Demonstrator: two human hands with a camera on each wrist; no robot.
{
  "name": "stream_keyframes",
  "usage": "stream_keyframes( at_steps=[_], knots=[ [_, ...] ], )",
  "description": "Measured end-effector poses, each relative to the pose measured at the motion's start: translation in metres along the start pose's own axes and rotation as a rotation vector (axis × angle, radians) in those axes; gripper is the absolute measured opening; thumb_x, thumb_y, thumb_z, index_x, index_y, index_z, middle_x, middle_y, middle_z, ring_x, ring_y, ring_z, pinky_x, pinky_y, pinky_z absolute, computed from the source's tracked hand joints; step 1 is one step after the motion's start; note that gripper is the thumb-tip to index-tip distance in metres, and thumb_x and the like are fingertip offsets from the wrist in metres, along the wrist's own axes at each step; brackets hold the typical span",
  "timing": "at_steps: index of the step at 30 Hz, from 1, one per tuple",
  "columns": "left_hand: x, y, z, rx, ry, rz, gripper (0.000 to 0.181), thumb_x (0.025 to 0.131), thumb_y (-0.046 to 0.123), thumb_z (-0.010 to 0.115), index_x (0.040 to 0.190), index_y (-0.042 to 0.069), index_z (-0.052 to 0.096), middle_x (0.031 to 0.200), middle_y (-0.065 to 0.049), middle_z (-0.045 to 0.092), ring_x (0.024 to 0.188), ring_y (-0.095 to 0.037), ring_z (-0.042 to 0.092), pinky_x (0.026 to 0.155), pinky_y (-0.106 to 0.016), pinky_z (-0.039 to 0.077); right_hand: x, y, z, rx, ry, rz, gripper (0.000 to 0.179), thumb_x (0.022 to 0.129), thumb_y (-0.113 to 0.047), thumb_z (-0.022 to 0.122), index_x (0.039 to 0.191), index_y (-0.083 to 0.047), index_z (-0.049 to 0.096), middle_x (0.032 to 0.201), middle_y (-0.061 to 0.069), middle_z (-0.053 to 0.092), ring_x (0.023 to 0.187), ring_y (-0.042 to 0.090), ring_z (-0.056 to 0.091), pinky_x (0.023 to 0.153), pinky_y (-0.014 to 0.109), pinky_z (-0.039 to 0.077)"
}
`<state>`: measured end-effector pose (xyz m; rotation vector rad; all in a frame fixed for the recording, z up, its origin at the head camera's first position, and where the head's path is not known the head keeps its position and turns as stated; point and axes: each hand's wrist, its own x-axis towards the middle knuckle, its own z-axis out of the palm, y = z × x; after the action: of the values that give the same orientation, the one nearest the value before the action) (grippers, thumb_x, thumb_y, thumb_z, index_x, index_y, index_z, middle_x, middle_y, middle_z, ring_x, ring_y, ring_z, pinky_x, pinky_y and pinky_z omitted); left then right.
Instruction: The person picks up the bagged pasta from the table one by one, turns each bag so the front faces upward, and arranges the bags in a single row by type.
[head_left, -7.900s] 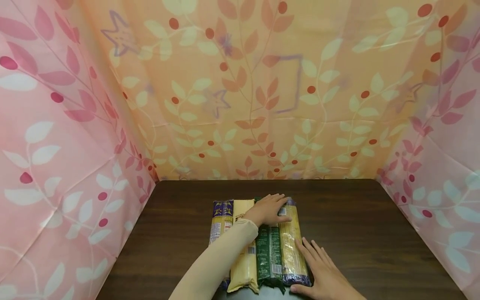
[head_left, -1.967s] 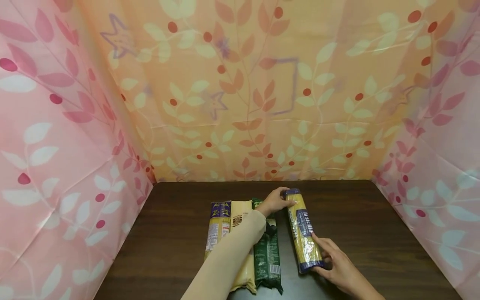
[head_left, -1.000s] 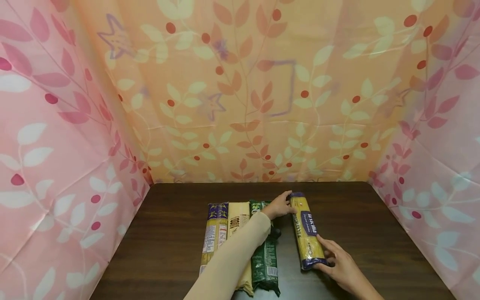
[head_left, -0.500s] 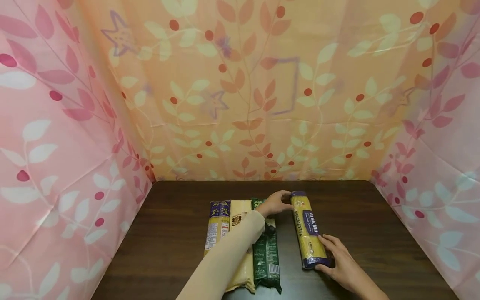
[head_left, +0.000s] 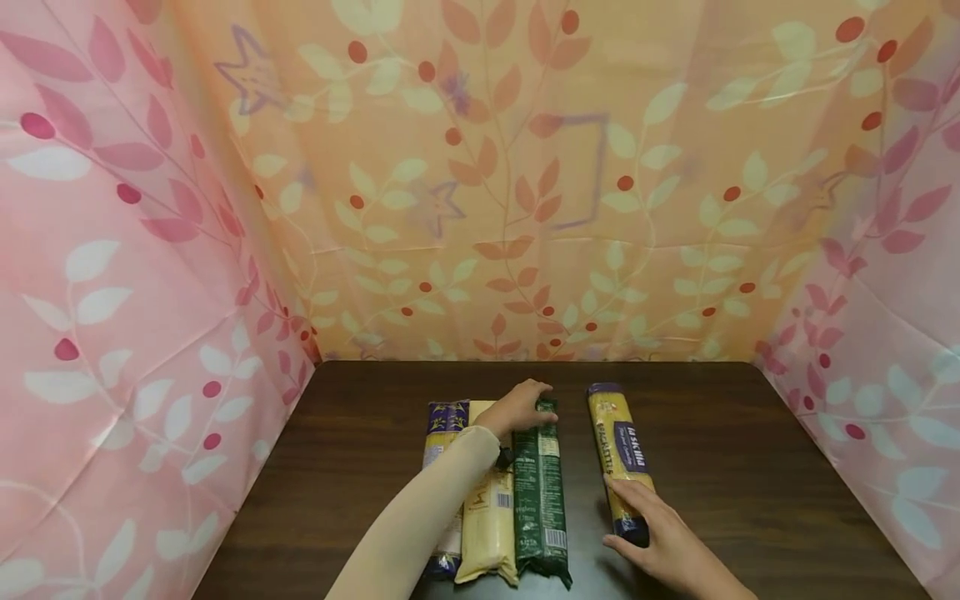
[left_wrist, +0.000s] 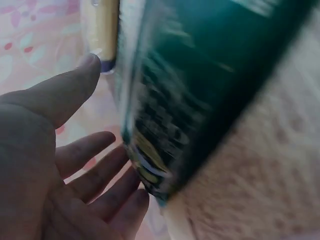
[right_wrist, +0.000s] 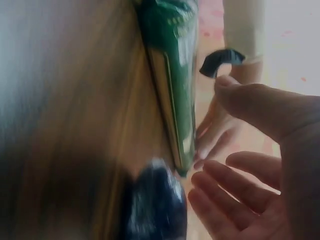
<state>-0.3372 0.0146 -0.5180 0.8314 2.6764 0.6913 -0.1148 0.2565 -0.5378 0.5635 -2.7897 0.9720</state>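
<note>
A yellow spaghetti pack (head_left: 613, 433) with dark blue ends lies label up on the right, apart from the others. My right hand (head_left: 654, 533) is over its near end, fingers extended and thumb spread, gripping nothing. Left of it lies a green spaghetti pack (head_left: 540, 500), its small print and barcode up. My left hand (head_left: 517, 411) reaches across that pack's far end; in the left wrist view its fingers (left_wrist: 95, 170) are loosely spread beside the green wrapper. A cream pack (head_left: 489, 525) lies against the green one, partly under my left forearm.
A purple-ended pasta pack (head_left: 447, 417) forms the left end of the row, partly hidden by my sleeve (head_left: 420, 508). Everything lies on a dark wooden table (head_left: 337, 433). Patterned cloth (head_left: 480, 208) rises behind the table and along both sides.
The blue-ended pack has been turned label up and shifted right, away from the green one. Both hands have since let go of it; my left hand has moved left to the green pack.
</note>
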Motion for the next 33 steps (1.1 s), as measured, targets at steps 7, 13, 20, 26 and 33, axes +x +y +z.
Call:
stream_keyframes(
  at_steps=[7,13,20,26,33],
  knots=[
    [-0.008,-0.007,0.004,0.068,-0.019,-0.062,0.077,0.103,0.049,0.072,0.164,0.010,0.045,0.165,-0.012,0.047,0.153,-0.031,0.043,0.121,-0.047,0.041,0.001,-0.010,0.020,0.104,-0.146,-0.078,0.083,0.095,-0.042,0.085,0.159,-0.004,0.049,0.149,0.015,0.059,0.126,0.039,0.063,0.091,0.038,0.060],
    [-0.010,-0.011,0.005,0.072,-0.014,-0.077,0.073,0.101,0.051,0.074,0.159,0.013,0.053,0.162,-0.011,0.051,0.152,-0.031,0.044,0.120,-0.048,0.042,0.002,-0.016,0.033,0.180,-0.259,-0.032,0.094,0.093,-0.048,0.085,0.162,0.000,0.043,0.154,0.024,0.051,0.133,0.053,0.053,0.095,0.053,0.057],
    [-0.009,-0.012,0.007,0.068,-0.011,-0.091,0.065,0.100,0.049,0.076,0.153,0.016,0.059,0.157,-0.010,0.053,0.148,-0.030,0.048,0.116,-0.046,0.047,0.006,-0.023,0.048,0.205,-0.298,0.057,0.100,0.090,-0.049,0.088,0.159,0.006,0.043,0.157,0.031,0.041,0.136,0.059,0.043,0.093,0.071,0.049],
    [-0.009,-0.009,0.006,0.071,-0.007,-0.090,0.061,0.101,0.046,0.076,0.151,0.015,0.060,0.155,-0.009,0.055,0.146,-0.029,0.049,0.116,-0.045,0.047,0.011,-0.029,0.057,0.143,-0.301,0.149,0.107,0.084,-0.059,0.089,0.158,0.006,0.046,0.158,0.028,0.042,0.136,0.051,0.045,0.095,0.071,0.047],
    [-0.008,-0.008,0.006,0.057,-0.003,-0.101,0.059,0.101,0.044,0.076,0.149,0.015,0.061,0.151,-0.009,0.056,0.145,-0.030,0.050,0.114,-0.045,0.048,0.017,-0.032,0.064,0.071,-0.275,0.192,0.112,0.079,-0.068,0.088,0.154,0.007,0.052,0.158,0.027,0.045,0.137,0.051,0.045,0.099,0.075,0.043]
  ],
)
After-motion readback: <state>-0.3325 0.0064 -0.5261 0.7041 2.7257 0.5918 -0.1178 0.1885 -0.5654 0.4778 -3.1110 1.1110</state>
